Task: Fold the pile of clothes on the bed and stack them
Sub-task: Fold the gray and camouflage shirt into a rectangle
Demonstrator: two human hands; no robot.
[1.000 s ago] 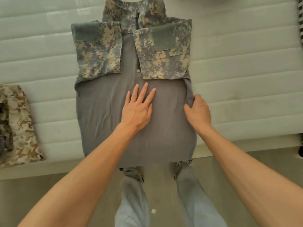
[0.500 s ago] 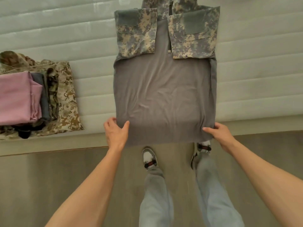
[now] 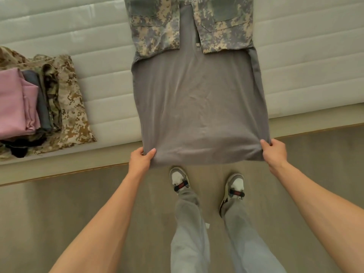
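The left hand [image 3: 140, 159] and right hand [image 3: 274, 152] are each pinching a hem corner of the soft grey camouflage-sleeved shirt [image 3: 199, 107] lying on the quilted bed [image 3: 307, 62].

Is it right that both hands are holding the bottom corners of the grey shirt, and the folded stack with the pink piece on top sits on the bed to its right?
Not quite. The head view shows the stack to the left of the grey shirt, not the right. The rest holds: the left hand and right hand each grip a bottom corner, and the pink piece lies on top, on the bed.
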